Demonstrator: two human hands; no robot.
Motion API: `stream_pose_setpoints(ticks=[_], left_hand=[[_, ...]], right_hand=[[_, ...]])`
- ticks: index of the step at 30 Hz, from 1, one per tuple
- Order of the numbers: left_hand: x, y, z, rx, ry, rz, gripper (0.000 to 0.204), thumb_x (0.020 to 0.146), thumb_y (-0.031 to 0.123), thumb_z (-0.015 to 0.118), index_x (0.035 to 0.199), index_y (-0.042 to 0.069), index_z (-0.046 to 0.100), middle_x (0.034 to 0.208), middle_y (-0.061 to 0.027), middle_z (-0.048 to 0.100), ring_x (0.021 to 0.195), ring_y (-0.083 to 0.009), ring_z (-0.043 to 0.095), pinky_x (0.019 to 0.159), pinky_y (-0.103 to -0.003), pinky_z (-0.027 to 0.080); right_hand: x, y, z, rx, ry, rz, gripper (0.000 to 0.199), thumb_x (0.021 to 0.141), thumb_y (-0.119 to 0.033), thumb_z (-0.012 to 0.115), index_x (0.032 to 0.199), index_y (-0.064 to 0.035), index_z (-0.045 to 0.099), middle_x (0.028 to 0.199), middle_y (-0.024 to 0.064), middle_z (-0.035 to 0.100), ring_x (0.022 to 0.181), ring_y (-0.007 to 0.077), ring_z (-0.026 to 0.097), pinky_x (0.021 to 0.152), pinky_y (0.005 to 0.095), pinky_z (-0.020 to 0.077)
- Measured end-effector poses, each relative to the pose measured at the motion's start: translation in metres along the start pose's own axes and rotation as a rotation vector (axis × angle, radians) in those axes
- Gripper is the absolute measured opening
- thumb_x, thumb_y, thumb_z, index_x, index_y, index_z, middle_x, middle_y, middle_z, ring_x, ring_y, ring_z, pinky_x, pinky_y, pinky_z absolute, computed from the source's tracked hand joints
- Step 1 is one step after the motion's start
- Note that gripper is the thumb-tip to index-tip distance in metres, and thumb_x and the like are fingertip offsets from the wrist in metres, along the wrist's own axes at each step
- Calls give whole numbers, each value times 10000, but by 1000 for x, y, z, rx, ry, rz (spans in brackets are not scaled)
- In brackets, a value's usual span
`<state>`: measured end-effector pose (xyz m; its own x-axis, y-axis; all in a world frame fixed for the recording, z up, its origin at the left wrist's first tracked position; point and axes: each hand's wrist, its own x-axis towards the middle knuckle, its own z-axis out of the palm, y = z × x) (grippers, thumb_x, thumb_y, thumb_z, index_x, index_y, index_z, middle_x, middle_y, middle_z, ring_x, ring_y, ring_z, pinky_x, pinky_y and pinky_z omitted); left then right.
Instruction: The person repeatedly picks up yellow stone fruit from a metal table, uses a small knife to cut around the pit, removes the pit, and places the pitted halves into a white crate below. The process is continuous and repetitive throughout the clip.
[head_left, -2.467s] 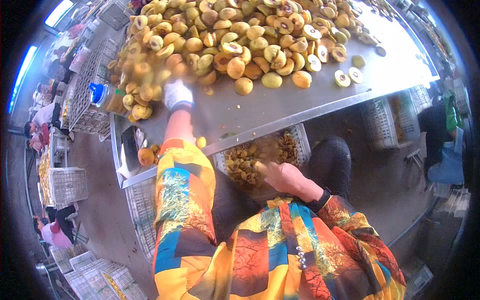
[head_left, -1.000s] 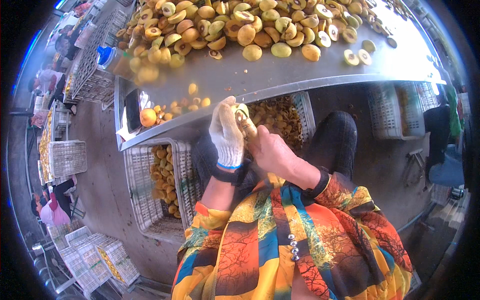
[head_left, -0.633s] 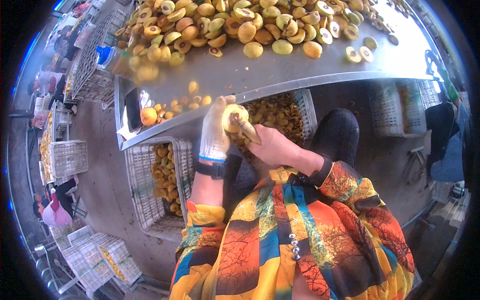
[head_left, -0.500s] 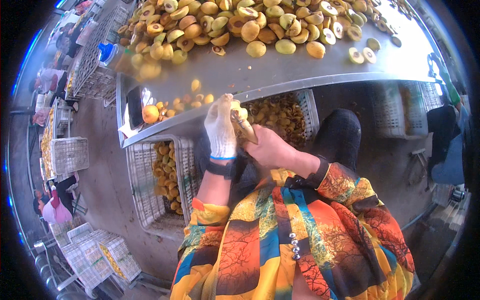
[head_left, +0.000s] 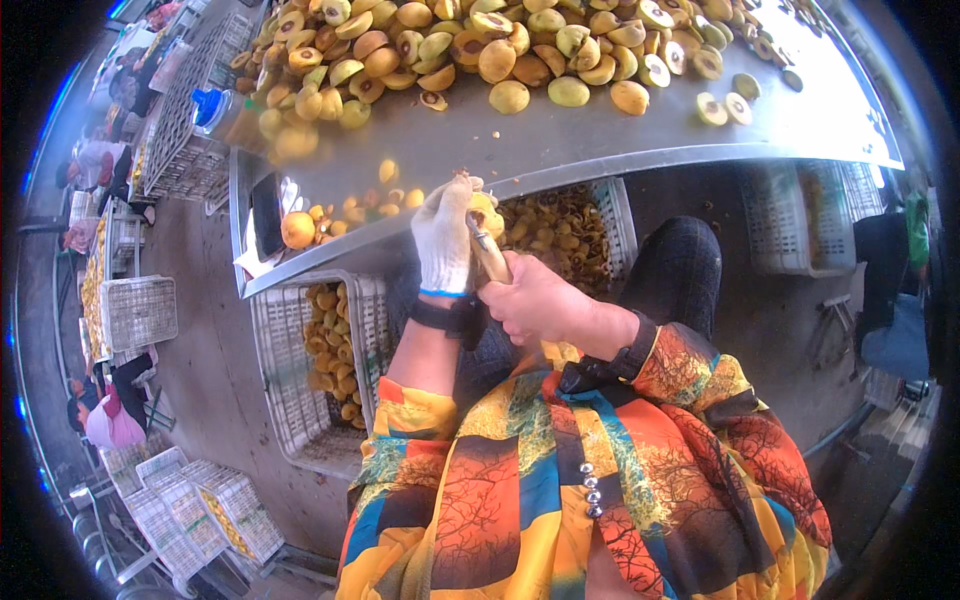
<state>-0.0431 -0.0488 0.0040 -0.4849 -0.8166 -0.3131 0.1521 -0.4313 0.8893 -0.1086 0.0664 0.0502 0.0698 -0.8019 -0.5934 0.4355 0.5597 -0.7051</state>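
Observation:
My left hand (head_left: 442, 240), in a white knitted glove with a blue cuff edge, is closed around a yellow peach piece (head_left: 485, 212) just off the table's near edge. Bare fingers of my right hand (head_left: 540, 302) wrap the pale handle of a small hand tool (head_left: 491, 258). Its metal end meets the peach; the exact shape of its tip is hidden. Beyond my hands, many halved peaches (head_left: 497, 62) lie heaped on the metal table (head_left: 560, 130), some with dark red-brown centres facing up.
Below the table edge, a white crate (head_left: 620, 225) holds peach scraps, and another crate (head_left: 275, 370) at left holds peach halves. Small yellow pieces (head_left: 350, 212), a dark flat object (head_left: 268, 215) and a blue-capped bottle (head_left: 210, 108) are at the table's left. People work farther left.
My gloved hand has tilted slightly with the peach piece. My right hand and the tool have shifted a little, showing more of the tool's metal part.

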Motion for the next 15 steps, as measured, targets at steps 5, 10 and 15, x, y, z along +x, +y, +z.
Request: stream_pose_setpoints(ticks=[5,10,15], left_hand=[[0,12,-4,-161,-153,-235,312,856,309,547,867,1,597,683,-125,617,495,-192,571,444,-254,464],[-3,11,2,117,-22,27,243,858,226,556,863,-10,617,677,-119,623,496,-155,567,434,-241,453],[-7,17,0,-197,-53,-156,297,861,315,541,902,23,574,727,-115,615,509,-192,574,427,-259,460]], right_hand=[[2,7,-1,171,-85,9,73,822,-74,479,842,-97,413,571,-27,396,408,65,386,366,224,329],[4,7,-13,86,-164,47,93,824,-70,503,860,-100,423,593,-27,401,410,56,371,358,202,297],[12,18,-23,273,-360,2,136,820,-80,562,901,-96,453,626,-34,432,420,46,378,358,192,295]])
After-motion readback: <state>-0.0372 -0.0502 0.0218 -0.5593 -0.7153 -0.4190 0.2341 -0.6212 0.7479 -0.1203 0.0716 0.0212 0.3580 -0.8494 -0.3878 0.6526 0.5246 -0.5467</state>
